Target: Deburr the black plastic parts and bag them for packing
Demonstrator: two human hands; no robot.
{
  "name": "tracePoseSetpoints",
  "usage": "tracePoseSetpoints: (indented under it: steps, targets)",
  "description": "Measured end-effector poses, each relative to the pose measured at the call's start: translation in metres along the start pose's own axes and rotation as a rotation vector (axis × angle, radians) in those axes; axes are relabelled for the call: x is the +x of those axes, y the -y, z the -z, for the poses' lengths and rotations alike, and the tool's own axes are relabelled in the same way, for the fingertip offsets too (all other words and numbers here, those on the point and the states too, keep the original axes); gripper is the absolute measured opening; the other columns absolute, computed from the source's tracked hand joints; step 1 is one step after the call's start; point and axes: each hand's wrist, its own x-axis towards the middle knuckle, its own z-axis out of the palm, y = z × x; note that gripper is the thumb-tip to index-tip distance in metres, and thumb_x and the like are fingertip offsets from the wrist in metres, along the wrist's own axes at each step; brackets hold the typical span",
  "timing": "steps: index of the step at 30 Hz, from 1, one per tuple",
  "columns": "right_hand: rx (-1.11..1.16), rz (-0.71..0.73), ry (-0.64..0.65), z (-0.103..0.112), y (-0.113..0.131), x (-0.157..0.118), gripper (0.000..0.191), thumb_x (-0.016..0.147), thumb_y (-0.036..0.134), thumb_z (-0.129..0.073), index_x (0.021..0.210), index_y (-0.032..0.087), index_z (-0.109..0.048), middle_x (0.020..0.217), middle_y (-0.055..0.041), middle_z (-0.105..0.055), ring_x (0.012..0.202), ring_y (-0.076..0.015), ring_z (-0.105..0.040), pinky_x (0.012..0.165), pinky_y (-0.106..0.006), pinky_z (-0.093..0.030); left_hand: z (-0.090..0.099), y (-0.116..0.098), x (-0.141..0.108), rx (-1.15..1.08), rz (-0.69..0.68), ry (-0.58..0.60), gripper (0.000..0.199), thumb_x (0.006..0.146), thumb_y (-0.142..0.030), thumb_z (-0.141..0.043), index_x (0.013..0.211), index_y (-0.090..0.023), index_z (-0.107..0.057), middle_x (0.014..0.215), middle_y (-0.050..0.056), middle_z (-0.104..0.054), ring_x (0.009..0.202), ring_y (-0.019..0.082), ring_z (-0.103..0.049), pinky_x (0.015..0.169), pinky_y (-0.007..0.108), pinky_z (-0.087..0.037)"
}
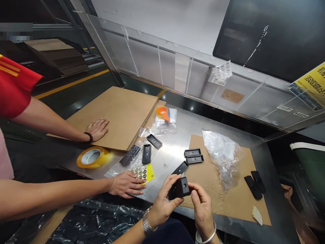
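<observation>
With the dial centred on the middle of the view, a metal worktable [175, 135] ran from eight o'clock round to four. At nine lay a stack of cardboard [119, 113], a co-worker's braceleted hand [98, 129] flat on top; between four and five lay flattened cardboard [236, 203], partly covered by a crumpled clear bag [220, 149] at four. The person's left hand [164, 200] and right hand [203, 205] came together between five and six, and a second helper's hand [125, 184] rested at seven. A roll of yellow tape [103, 162] lay at eight, and a yellow sticker sheet [150, 172] showed partly from under that second hand. The black casing [179, 188] — the piece in hand — was held up between five and six, the left thumb and fingers pinching it; the right fingertips were at its right edge, but whether they gripped could not be told. Two paired black shells [194, 158] lay between four and five, just beyond the casing. The step in hand looked like close handling of this casing; the next move seemed to call for a firm left hold and careful right fingertips — nothing forced.
</observation>
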Motion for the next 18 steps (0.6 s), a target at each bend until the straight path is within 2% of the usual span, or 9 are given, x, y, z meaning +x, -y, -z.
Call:
tracePoseSetpoints:
  steps: [3, 7, 12, 14, 18]
  targets:
    - [0.041, -0.043, 0.006, 0.000, -0.001, -0.002, 0.021, 0.083, 0.034, -0.052, 0.099, 0.022, -0.061, 0.097, -0.0049, -0.064, 0.093, -0.0176, -0.056, 0.078, -0.026, -0.046, 0.000, 0.003, -0.001, 0.059, -0.031, -0.003, 0.051, 0.074, -0.028, -0.061, 0.123, -0.029, -0.045, 0.119, 0.007, -0.043, 0.115, 0.024, -0.041, 0.097, 0.037, -0.035]
    - [0.118, -0.073, 0.036, -0.001, -0.005, -0.003, 0.024, 0.082, 0.036, -0.054, 0.098, 0.019, -0.061, 0.088, -0.0058, -0.064, 0.086, -0.0186, -0.057, 0.070, -0.027, -0.047, 0.001, 0.004, -0.004, 0.136, -0.050, -0.015, 0.053, 0.074, -0.026, -0.061, 0.124, -0.030, -0.045, 0.119, 0.008, -0.043, 0.112, 0.024, -0.043, 0.094, 0.037, -0.037]
    - [0.290, -0.170, -0.003, -0.005, -0.005, 0.001, 0.022, 0.075, 0.036, -0.062, 0.088, 0.019, -0.062, 0.084, -0.0030, -0.062, 0.078, -0.0161, -0.055, 0.071, -0.026, -0.044, -0.001, -0.010, -0.005, 0.242, 0.003, -0.070, 0.052, 0.069, -0.028, -0.066, 0.119, -0.029, -0.053, 0.113, 0.009, -0.050, 0.109, 0.027, -0.045, 0.094, 0.039, -0.037]
    - [0.440, -0.258, -0.040, -0.006, -0.006, 0.004, 0.018, 0.074, 0.036, -0.063, 0.082, 0.019, -0.062, 0.076, -0.0002, -0.059, 0.071, -0.0129, -0.053, 0.067, -0.023, -0.043, -0.002, -0.017, -0.002, 0.246, 0.061, -0.043, 0.051, 0.068, -0.031, -0.067, 0.118, -0.028, -0.055, 0.113, 0.009, -0.052, 0.108, 0.028, -0.046, 0.095, 0.041, -0.036]
    - [0.686, -0.357, -0.135, -0.006, -0.019, 0.010, 0.012, 0.072, 0.031, -0.064, 0.071, 0.019, -0.062, 0.068, 0.0026, -0.054, 0.062, -0.0095, -0.048, 0.058, -0.019, -0.040, -0.001, -0.021, 0.006, 0.231, 0.145, 0.101, 0.053, 0.067, -0.035, -0.067, 0.119, -0.030, -0.054, 0.114, 0.009, -0.058, 0.106, 0.029, -0.048, 0.095, 0.042, -0.037]
